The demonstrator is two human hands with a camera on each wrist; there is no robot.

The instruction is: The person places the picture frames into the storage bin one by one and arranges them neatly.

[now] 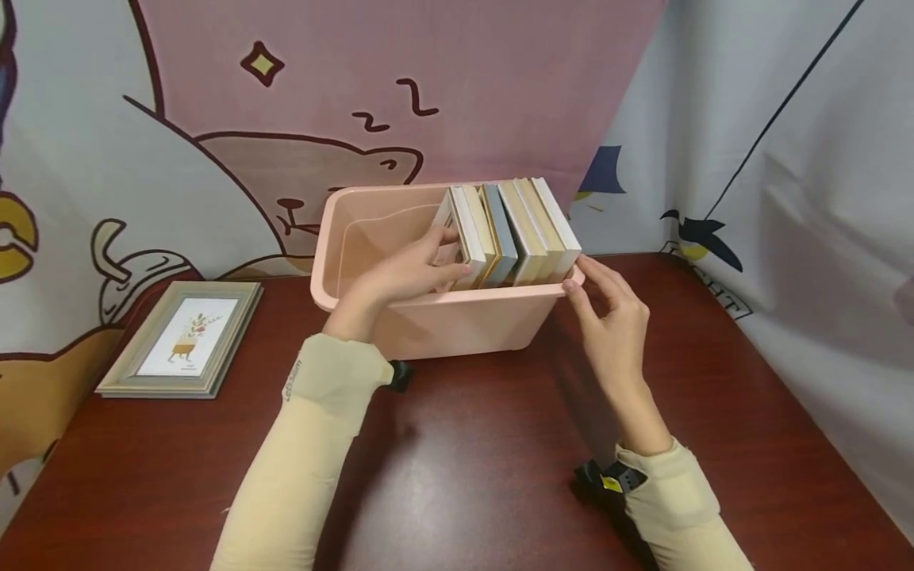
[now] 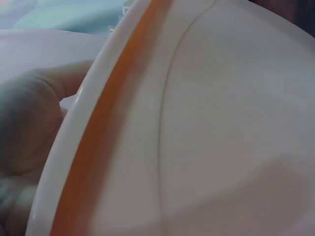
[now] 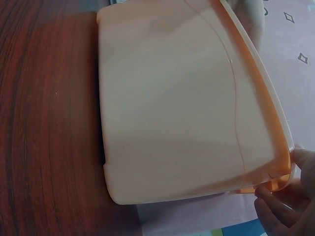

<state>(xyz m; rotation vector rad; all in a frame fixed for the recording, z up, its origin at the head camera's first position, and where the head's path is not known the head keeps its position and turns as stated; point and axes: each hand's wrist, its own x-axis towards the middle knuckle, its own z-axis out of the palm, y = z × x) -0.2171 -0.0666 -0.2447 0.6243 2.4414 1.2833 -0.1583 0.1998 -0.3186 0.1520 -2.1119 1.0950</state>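
A row of several books (image 1: 503,230) stands upright in the right part of a pink plastic bin (image 1: 457,321), their covers white, cream and grey-blue. My left hand (image 1: 403,274) reaches over the bin's front rim and touches the leftmost book with its fingers; part of the hand is hidden inside. At the bin's front right corner, my right hand (image 1: 614,325) pinches the rim between thumb and fingers. The right wrist view shows this right hand (image 3: 290,196) at the rim. In the left wrist view, the bin's wall (image 2: 221,118) hides much of the left hand (image 2: 34,113).
A framed picture (image 1: 187,341) lies on the dark red-brown table (image 1: 457,476), left of the bin. Behind the table hangs a cloth (image 1: 457,71) printed with cartoon figures. Another pale curtain (image 1: 800,198) borders the right side.
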